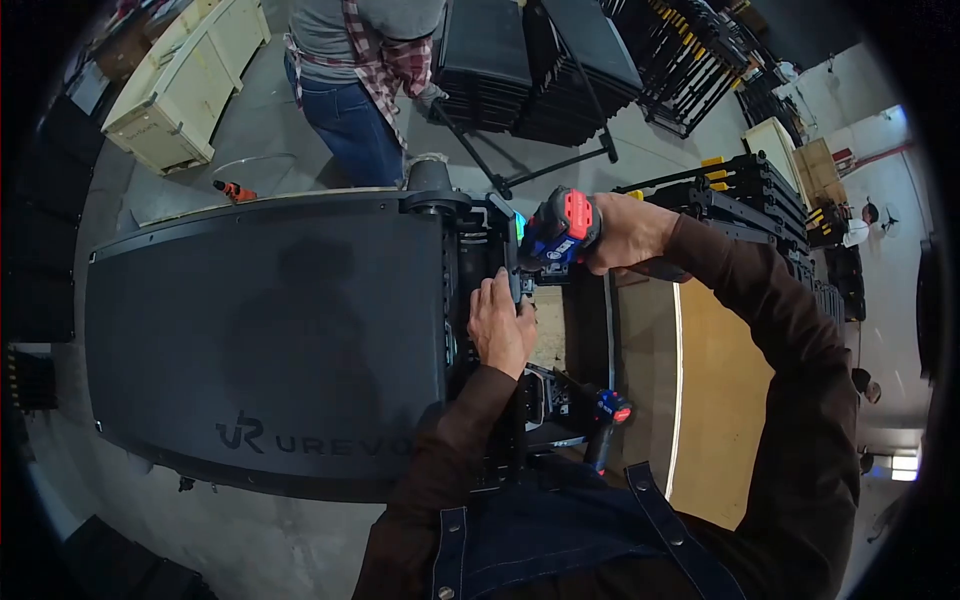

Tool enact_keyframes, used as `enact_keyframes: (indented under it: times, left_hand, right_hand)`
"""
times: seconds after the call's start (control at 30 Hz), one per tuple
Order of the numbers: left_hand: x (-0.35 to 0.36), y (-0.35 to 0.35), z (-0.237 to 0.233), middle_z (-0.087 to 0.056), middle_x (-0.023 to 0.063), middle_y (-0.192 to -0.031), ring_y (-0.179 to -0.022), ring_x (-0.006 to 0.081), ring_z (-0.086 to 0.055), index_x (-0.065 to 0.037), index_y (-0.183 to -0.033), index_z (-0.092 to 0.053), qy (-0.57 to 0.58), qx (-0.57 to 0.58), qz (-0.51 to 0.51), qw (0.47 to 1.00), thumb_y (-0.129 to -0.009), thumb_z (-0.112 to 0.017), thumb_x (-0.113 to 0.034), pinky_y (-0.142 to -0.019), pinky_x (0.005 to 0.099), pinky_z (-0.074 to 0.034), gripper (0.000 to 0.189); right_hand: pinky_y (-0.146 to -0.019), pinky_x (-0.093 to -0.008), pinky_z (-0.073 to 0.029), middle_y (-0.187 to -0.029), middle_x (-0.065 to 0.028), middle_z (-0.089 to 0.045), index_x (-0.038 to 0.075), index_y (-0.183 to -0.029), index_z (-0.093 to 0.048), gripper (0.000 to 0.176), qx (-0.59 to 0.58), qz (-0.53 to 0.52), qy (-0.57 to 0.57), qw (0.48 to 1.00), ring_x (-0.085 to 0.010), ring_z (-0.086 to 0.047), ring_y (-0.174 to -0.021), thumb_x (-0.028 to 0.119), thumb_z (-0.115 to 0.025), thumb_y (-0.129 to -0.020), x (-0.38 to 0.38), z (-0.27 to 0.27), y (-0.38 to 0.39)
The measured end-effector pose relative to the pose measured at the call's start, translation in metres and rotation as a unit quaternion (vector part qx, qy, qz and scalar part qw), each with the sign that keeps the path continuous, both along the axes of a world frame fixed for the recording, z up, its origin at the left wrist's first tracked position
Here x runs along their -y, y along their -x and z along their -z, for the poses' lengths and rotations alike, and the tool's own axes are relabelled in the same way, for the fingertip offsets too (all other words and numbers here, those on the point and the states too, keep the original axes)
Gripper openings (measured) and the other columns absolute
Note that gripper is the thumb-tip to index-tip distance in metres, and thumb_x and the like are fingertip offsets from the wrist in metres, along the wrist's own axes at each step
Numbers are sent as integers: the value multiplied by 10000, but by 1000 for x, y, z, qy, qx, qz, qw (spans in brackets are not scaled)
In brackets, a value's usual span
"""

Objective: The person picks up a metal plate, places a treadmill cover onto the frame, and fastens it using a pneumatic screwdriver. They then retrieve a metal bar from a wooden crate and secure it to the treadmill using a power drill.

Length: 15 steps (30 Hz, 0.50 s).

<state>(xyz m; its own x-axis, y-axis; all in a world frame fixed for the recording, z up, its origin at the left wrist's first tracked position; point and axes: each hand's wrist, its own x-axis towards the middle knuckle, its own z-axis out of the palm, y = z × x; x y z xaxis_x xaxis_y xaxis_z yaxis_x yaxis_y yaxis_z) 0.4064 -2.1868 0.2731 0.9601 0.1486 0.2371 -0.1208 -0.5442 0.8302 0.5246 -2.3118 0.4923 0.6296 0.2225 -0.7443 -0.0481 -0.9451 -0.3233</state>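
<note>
The right hand (625, 232) is closed tight round a blue-and-red cordless driver (560, 232), its nose aimed left at the black metal end frame (452, 300) of the flat black treadmill (270, 330). Just nearer, the left hand (500, 325) curls against that frame, and I cannot tell whether it pinches anything. Fastening looks to be the step in hand, which calls for a square bit and a steady hold.

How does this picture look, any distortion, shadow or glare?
Head view: strong fisheye bend with black corners; a soft shadow lies on the treadmill belt; the drill in the right hand is sharp; a light at the far right glares.
</note>
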Motion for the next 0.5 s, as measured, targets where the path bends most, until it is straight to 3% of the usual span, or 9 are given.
enact_keyframes:
  times: [0.1,0.13,0.2,0.37,0.5]
  left_hand:
    - [1,-1,1,-615,194,-1058,-1011,407,-587,26,-1202,-595,-11,11,0,1000,-759,-732,-82,-895,473,-488,476]
    - [1,-1,-1,-616,193,-1071,-1019,407,-587,20,-1204,-595,-8,6,-4,1000,-762,-733,-84,-898,474,-487,474]
    - [6,4,-3,-616,192,-1084,-1027,407,-586,15,-1207,-594,-12,8,-8,1000,-766,-734,-86,-901,476,-487,473]
    - [10,7,2,-622,175,-1130,-1069,398,-590,-11,-1212,-592,-28,4,-32,999,-783,-738,-107,-918,483,-483,464]
    - [13,7,4,-628,176,-1136,-1090,391,-594,-19,-1210,-593,-38,2,-48,998,-777,-745,-100,-929,479,-485,466]
  right_hand:
    - [-533,-305,-556,-726,-70,-672,17,-980,-632,291,23,-11,-36,999,-177,-672,-582,53,-727,-708,11,9,5]
    - [-550,-308,-565,-759,-79,-678,15,-968,-633,274,22,-11,-28,999,-182,-687,-631,22,-727,-711,18,17,6]
    - [-546,-313,-567,-782,-84,-674,9,-956,-634,273,-15,25,-122,992,-185,-688,-661,-25,-734,-704,31,34,2]
    - [-503,-313,-541,-758,-89,-664,-3,-873,-661,275,-41,11,-120,992,-198,-658,-617,-72,-768,-629,26,40,-9]
    - [-498,-331,-530,-699,-89,-639,-3,-835,-679,221,-8,15,-109,994,-204,-627,-558,-62,-756,-637,35,44,0]
